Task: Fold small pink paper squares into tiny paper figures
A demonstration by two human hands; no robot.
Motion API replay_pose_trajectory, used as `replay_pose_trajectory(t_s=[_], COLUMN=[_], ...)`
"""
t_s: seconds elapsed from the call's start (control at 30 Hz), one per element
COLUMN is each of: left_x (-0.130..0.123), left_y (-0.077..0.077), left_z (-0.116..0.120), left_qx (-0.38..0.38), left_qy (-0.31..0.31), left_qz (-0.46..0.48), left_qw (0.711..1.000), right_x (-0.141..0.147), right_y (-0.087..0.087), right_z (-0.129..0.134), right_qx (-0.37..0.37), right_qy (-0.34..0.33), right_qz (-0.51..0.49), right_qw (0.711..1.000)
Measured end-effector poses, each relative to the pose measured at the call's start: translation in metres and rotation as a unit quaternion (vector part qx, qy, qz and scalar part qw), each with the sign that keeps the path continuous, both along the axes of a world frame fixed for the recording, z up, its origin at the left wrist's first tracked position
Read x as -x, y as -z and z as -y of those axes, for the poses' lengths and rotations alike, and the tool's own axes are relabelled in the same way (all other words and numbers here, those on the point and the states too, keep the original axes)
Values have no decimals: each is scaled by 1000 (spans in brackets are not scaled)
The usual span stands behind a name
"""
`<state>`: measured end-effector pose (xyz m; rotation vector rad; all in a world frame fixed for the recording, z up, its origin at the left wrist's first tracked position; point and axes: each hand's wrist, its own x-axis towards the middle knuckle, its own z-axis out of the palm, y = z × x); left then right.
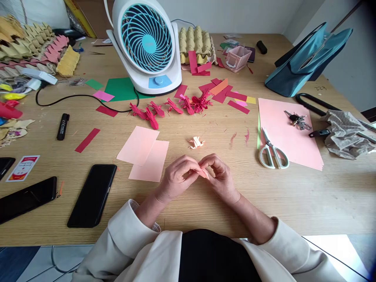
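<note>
Both hands meet over the table's front middle, pinching one small folded piece of pink paper [203,172]. My left hand [181,174] grips its left side between thumb and forefinger. On the other side, my right hand [219,176] closes its fingertips on the same piece, covering part of it. Just beyond the hands lies a small pale folded paper shape [196,142]. Two pink paper sheets [141,145] overlap to the left. Farther back, a row of crimson folded paper pieces [176,106] stretches across the table.
White-handled scissors [273,150] and keys [298,120] rest on a pink paper stack [305,147] at right. A fan [148,43] stands behind. To the left are a black phone [92,196] and a marker [62,127]. A blue bag [305,62] stands back right.
</note>
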<state>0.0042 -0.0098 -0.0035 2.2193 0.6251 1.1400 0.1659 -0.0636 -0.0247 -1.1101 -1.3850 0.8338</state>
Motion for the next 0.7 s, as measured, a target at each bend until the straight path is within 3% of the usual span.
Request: replay_pose_trajectory(t_s=[0.17,0.3,0.7], left_x=[-1,-1,0], left_y=[0,2,6], left_z=[1,0,-4], left_qx=[145,261,340], left_qy=[-81,-76,-51], left_qz=[-18,-3,-22], left_qw=[986,962,939], right_x=[3,2,0], right_y=[6,9,2], right_z=[0,-1,-8], right_qx=[98,120,155], right_qy=[-50,-31,-16], right_qz=[-12,-46,-195], right_qw=[994,991,968])
